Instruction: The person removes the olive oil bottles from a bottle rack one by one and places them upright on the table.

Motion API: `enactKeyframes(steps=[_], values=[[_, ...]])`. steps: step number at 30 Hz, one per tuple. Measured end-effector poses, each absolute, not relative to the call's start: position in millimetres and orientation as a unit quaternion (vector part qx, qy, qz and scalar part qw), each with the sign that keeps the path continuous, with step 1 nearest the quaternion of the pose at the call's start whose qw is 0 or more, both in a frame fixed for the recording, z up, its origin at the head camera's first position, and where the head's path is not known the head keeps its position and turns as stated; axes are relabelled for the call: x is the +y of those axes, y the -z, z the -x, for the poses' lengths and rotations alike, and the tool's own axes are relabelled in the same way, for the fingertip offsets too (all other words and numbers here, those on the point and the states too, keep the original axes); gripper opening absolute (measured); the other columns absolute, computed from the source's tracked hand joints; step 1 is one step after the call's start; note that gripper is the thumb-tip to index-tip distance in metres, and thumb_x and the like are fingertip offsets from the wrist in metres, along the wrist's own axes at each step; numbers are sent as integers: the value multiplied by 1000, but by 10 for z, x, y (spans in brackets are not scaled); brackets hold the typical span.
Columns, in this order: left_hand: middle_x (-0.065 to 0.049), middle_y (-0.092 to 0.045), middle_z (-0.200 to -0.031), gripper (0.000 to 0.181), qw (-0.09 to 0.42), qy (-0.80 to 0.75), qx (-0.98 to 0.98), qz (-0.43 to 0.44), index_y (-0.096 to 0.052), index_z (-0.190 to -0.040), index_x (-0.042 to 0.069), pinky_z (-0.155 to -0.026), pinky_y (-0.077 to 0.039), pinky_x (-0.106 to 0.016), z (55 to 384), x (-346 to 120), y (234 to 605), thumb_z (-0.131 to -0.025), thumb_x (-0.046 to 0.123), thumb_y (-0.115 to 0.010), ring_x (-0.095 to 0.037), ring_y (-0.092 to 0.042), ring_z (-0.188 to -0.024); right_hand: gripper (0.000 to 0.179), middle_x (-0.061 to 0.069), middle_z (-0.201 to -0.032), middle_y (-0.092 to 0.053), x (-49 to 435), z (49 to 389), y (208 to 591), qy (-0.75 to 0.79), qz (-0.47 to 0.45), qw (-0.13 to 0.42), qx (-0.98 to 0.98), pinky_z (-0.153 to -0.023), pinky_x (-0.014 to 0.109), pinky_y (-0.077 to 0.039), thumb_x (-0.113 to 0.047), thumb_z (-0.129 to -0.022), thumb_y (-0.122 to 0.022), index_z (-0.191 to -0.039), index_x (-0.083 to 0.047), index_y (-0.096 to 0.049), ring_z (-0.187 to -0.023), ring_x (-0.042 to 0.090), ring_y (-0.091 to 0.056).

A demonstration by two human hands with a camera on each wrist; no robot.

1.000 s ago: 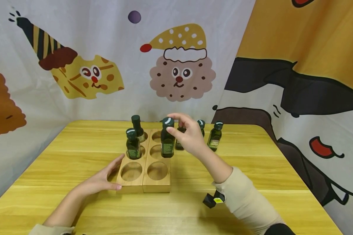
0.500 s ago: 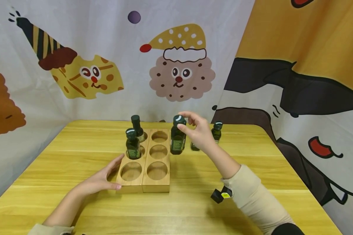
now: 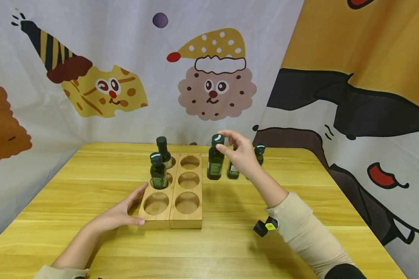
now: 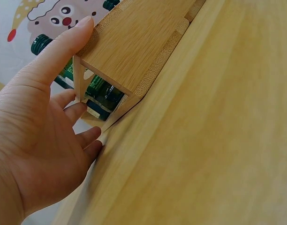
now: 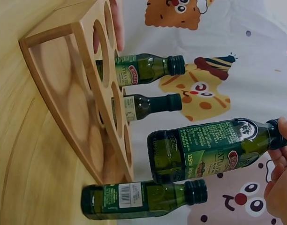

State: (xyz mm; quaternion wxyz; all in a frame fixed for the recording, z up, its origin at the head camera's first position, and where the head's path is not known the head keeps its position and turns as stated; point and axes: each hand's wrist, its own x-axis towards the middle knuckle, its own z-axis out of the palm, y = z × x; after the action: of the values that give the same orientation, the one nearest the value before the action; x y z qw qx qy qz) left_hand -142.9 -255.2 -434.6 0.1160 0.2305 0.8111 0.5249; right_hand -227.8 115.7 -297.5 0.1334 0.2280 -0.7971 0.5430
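Observation:
My right hand pinches the green cap of a small olive oil bottle with thumb and fingers. This bottle hangs upright just right of the wooden rack, its base above the table in the right wrist view. The rack has two columns of round holes. Two bottles stand in its left column: one olive oil bottle in the middle hole, another slimmer-necked bottle in the back hole. My left hand rests against the rack's left side, thumb at the front corner and fingers spread along the side.
More green bottles stand on the table right of the rack: one bottle partly behind my right hand, another bottle behind the wrist. A printed curtain hangs behind the table. A black device sits by the right cuff.
My right hand has carried the held bottle from over the rack's right column to the right and slightly back, past the rack's edge. My left hand has stayed on the rack.

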Motion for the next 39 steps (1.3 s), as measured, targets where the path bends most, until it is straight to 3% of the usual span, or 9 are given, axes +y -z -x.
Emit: enactKeyframes(steps=[6,13,17,26,39], values=[[-28,-1,-155,105,119,-526,810,-229,-4,-154,9,-105,-10,-67,1432,-2558,4353,-79,14,-77,-53,-10,-136,33,14,-89,-46,1177,2322,3051,-544,-220,128,-799,-58,30,-28,-11,-89,-70,-121,-7,-64,-79,24,-37],[-29,-2,-155,105,122,-526,810,-228,-4,-154,9,-105,-9,-67,1434,-2557,4358,-79,15,-77,-53,-10,-136,32,13,-85,-44,1156,2258,3105,-544,-206,122,-804,-60,29,-27,-3,-88,-68,-120,0,-62,-79,35,-37],[-29,-2,-155,105,123,-525,811,-227,-4,-155,10,-105,-9,-67,1436,-2559,4361,-79,15,-77,-53,-10,-136,30,9,-81,-41,1131,2132,3068,-538,-208,122,-808,-59,28,-28,-1,-88,-67,-118,3,-62,-74,28,-35],[-29,-2,-155,105,120,-527,809,-229,-4,-154,8,-104,-10,-68,1439,-2565,4369,-79,14,-77,-54,-10,-136,32,11,-81,-42,1218,2362,3510,-548,-220,124,-797,-61,32,-29,-11,-86,-72,-118,-8,-65,-74,29,-36],[-28,-2,-155,106,117,-524,812,-226,-4,-153,4,-105,-10,-66,1423,-2550,4345,-78,15,-78,-53,-11,-136,32,7,-83,-42,1208,2372,3715,-543,-214,120,-803,-62,34,-32,-8,-85,-73,-117,-6,-66,-79,30,-39]])
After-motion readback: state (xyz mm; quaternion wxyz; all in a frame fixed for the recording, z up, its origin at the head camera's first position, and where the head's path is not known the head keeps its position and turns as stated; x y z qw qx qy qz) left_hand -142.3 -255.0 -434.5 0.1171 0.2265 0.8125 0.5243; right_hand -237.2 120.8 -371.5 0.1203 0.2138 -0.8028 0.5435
